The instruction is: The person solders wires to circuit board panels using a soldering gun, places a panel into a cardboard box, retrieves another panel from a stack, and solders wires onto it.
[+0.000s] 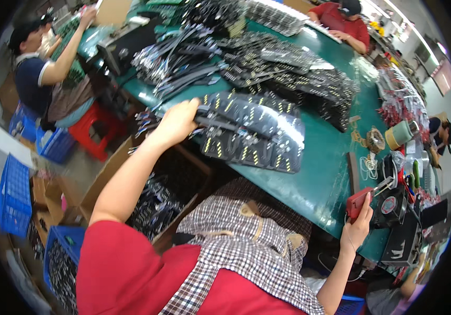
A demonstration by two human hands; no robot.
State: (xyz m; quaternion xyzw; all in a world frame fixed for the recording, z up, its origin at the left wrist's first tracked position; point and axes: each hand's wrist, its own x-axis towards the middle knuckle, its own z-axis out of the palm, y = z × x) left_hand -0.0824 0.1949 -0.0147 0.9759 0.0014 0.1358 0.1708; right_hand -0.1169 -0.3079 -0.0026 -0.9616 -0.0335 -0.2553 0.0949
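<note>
My left hand is closed around dark cables that stretch across a black circuit board panel with rows of yellowish marks. The panel lies at the near edge of the green table. At the right, my right hand grips a red handheld tool with a thin cord running down from it. The tool is raised near the table's right end, beside a small black box with a round grille. My fingers hide part of the tool.
Behind the panel lie piles of similar black panels and a heap of dark cables. A dark bar, a wire spool and a tape roll are at right. Beneath the table's left side stands a cardboard box. Co-workers sit across and left.
</note>
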